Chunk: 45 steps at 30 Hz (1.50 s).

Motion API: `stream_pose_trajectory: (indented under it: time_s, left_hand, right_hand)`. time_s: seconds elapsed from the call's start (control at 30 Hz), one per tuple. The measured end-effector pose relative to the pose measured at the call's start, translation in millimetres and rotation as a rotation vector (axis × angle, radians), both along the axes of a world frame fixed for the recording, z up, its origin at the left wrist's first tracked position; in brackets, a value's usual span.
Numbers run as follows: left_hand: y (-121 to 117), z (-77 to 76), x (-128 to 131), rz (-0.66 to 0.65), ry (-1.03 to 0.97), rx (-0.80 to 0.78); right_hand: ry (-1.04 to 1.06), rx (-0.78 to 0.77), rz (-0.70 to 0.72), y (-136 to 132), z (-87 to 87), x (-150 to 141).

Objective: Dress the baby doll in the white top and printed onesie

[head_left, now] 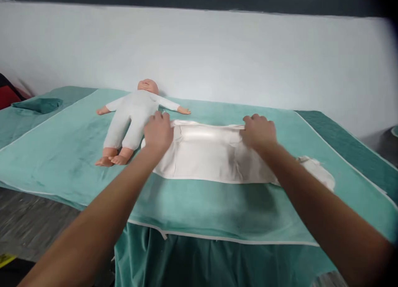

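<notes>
Green sheet (202, 212) lies spread from the near edge. Over it, centre: white cloth (208, 158), far edge gripped by left hand (158, 131) and right hand (260, 131), held well apart. Farther left, white-suited doll (138, 106) lies, arms outspread, head towards pale wall (217, 59).

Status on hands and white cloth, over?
Left hand, right hand: both gripping white cloth by far edge. Cloth spread between them. Doll lies near left hand; nothing lying on cloth.
</notes>
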<state>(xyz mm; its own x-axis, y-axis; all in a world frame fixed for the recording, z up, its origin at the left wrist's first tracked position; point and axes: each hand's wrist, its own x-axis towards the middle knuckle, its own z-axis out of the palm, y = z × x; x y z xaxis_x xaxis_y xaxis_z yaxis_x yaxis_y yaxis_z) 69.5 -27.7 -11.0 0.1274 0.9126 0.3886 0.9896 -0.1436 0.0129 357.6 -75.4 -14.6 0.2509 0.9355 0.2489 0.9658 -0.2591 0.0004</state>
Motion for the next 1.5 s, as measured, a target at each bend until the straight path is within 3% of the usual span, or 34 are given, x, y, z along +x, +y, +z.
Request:
stream_pose_trajectory:
  time_s: [0.07,0.13,0.27,0.4,0.63,0.97,1.13,1.33,1.5]
  left_hand:
    - [1,-28.2,21,-0.158,0.053,0.035]
    - [-2,-51.6,40,-0.301,0.005,-0.049]
    - [5,-74.4,61,-0.273,-0.107,-0.236]
    - [17,-71.4,68,-0.143,-0.179,-0.26]
    - [30,-62.2,82,-0.039,-0.348,-0.226]
    - [66,-86.6,94,-0.02,-0.279,-0.297]
    - [57,-88.7,96,-0.04,-0.207,-0.208]
    - [33,-92.9,100,-0.286,0.012,-0.115]
    - [14,-92.1,96,-0.336,0.015,-0.164]
  right_hand:
    - [-0.042,0.135,0.177,0,-29.8,-26]
    - [0.075,0.087,0.296,0,-55.6,-48]
    - [0.248,-0.053,0.201,14,-81.2,-69]
    - [0.304,-0.063,0.051,32,-81.3,-68]
    - [0.284,0.068,0.108,39,-84.5,-57]
    - [0.261,-0.036,0.135,65,-97.1,-34]
    - [0.262,-0.111,0.165,63,-94.3,-35]
    - [0.23,-0.092,0.247,57,-90.3,-38]
    - [0.203,-0.062,0.444,9,-95.6,-51]
